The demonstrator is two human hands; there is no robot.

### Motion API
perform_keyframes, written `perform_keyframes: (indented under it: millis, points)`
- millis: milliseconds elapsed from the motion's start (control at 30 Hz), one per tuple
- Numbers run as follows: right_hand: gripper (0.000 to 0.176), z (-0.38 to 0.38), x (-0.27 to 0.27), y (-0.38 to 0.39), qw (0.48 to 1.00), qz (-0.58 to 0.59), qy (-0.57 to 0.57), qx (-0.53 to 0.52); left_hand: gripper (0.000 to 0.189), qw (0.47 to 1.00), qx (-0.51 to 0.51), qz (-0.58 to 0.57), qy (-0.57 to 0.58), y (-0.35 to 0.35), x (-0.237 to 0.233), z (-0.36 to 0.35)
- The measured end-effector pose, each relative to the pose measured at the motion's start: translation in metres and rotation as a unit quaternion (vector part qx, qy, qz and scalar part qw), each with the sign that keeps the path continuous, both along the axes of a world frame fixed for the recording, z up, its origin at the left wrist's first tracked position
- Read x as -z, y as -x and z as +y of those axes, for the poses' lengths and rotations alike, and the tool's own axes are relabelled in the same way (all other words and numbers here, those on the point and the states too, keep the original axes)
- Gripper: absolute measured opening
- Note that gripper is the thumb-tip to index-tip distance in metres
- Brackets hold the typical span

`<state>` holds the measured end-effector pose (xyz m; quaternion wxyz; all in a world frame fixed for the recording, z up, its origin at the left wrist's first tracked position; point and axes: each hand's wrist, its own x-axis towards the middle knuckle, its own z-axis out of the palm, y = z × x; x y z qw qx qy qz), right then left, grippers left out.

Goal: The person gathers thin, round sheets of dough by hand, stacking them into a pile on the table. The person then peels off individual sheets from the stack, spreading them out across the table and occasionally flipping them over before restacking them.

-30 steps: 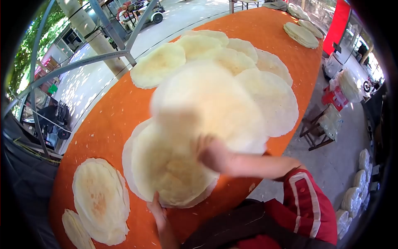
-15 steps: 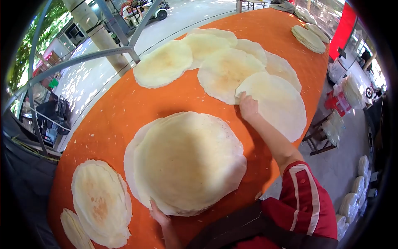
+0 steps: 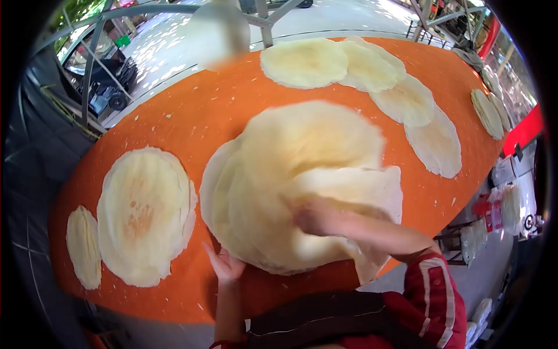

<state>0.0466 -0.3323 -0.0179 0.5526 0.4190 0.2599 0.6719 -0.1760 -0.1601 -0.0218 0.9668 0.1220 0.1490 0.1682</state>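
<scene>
Over the big stack of round flat sheets (image 3: 244,215) at the middle of the orange table, my right hand (image 3: 314,215) is closed on pale thin sheets (image 3: 331,134), blurred by motion. They spread above and to the right of the hand, partly folded, with one corner hanging over the table's front edge. My left hand (image 3: 225,264) lies at the lower left edge of the stack, palm up with its fingers apart, touching or nearly touching the rim.
Several single sheets (image 3: 305,61) overlap along the far side of the orange table (image 3: 168,116). Two piles, one large (image 3: 142,215) and one small (image 3: 84,247), lie at left. More sheets (image 3: 487,113) sit at far right. Metal bars (image 3: 264,23) stand beyond.
My right hand has moved from the far sheets back over the stack, bringing two sheets along. My left hand has opened beside the stack. The view has shifted right.
</scene>
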Motion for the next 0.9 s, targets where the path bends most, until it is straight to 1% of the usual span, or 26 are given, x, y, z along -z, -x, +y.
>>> perform_keyframes:
  millis: [33,67,100,133,167,200,233,267,333,433,467,533,567,600,633,667,700,733,767,833,900]
  points:
    - [0.042,0.008,0.007,0.008,0.882,-0.469,0.034,-0.012,0.063,1.000,-0.001,-0.017,-0.017,0.000,0.001,0.002]
    - [0.039,0.005,0.009,0.006,0.649,-0.753,0.099,0.042,0.065,0.999,0.001,-0.032,-0.036,-0.001,0.003,0.003]
    - [0.036,0.007,-0.025,0.006,0.324,-0.930,0.151,0.091,0.067,0.997,0.002,-0.047,-0.054,-0.002,0.007,0.004]
    - [0.034,0.007,-0.051,0.005,-0.049,-0.975,0.178,0.127,0.067,0.992,0.016,-0.026,-0.121,-0.003,0.017,0.003]
    - [0.037,0.004,-0.067,0.005,-0.027,-0.946,0.316,0.067,0.067,0.982,0.031,-0.004,-0.184,-0.004,0.028,0.000]
    - [0.042,-0.002,-0.071,0.007,-0.027,-0.914,0.398,0.072,0.067,0.968,0.045,0.018,-0.247,-0.005,0.038,-0.002]
    - [0.047,-0.006,-0.072,0.009,-0.028,-0.875,0.476,0.079,0.067,0.956,0.059,0.050,-0.283,-0.011,0.041,-0.007]
    - [0.049,-0.005,-0.059,0.013,-0.133,-0.872,0.465,0.074,0.067,0.947,0.076,0.066,-0.304,-0.019,0.042,-0.010]
    - [0.053,0.003,-0.020,0.025,-0.336,-0.837,0.427,0.067,0.068,0.946,0.110,0.090,-0.292,-0.034,0.037,-0.015]
    - [0.066,0.048,-0.003,0.056,-0.363,-0.844,0.393,-0.050,0.068,0.941,0.155,0.100,-0.285,-0.052,0.022,-0.015]
    - [0.066,0.061,0.004,0.059,-0.339,-0.846,0.411,0.006,0.068,0.937,0.166,0.095,-0.293,-0.058,0.014,-0.011]
    - [0.066,0.089,-0.012,0.056,-0.236,-0.831,0.477,0.163,0.068,0.925,0.186,0.076,-0.322,-0.066,-0.014,0.006]
    - [0.065,0.104,-0.021,0.056,-0.180,-0.814,0.497,0.239,0.068,0.916,0.192,0.050,-0.349,-0.068,-0.039,0.020]
    - [0.065,0.117,-0.039,0.058,-0.108,-0.800,0.506,0.303,0.068,0.901,0.186,0.004,-0.392,-0.066,-0.071,0.037]
    - [0.065,0.131,-0.058,0.064,-0.038,-0.795,0.498,0.344,0.068,0.878,0.173,-0.045,-0.444,-0.059,-0.109,0.055]
    - [0.065,0.145,-0.079,0.071,0.025,-0.791,0.485,0.372,0.072,0.837,0.143,-0.090,-0.521,-0.047,-0.147,0.072]
    - [0.065,0.159,-0.102,0.078,0.077,-0.791,0.464,0.391,0.076,0.792,0.103,-0.131,-0.588,-0.036,-0.185,0.089]
    - [0.064,0.177,-0.123,0.086,0.120,-0.792,0.438,0.407,0.081,0.701,0.047,-0.099,-0.705,-0.026,-0.217,0.107]
    - [0.064,0.197,-0.144,0.095,0.155,-0.795,0.411,0.419,0.086,0.591,-0.008,-0.063,-0.804,-0.013,-0.245,0.126]
    - [0.064,0.242,-0.178,0.113,0.209,-0.799,0.358,0.435,0.088,0.483,-0.008,0.042,-0.875,0.020,-0.300,0.150]
    - [0.063,0.292,-0.203,0.129,0.244,-0.805,0.315,0.439,0.089,0.346,-0.098,0.096,-0.928,0.035,-0.317,0.180]
